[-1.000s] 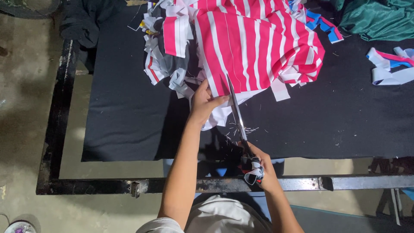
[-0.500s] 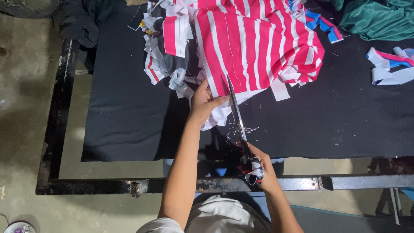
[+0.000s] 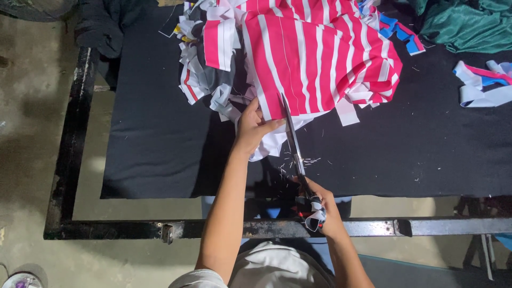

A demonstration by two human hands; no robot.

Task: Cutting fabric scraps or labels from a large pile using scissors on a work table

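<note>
A pink and white striped cloth [image 3: 320,58] lies bunched on a black cloth-covered table [image 3: 160,133]. My left hand [image 3: 253,127] presses on the cloth's near edge, fingers pinching it. My right hand [image 3: 320,205] grips the wrapped handles of long scissors [image 3: 292,140], whose blades reach up into the striped cloth just right of my left hand. Small thread bits lie scattered around the blades.
A heap of cut strips [image 3: 205,69] in white, grey and pink sits left of the striped cloth. Blue, pink and white strips [image 3: 482,85] lie at the right, green fabric [image 3: 464,24] at the back right. A black metal frame [image 3: 69,160] borders the table over a concrete floor.
</note>
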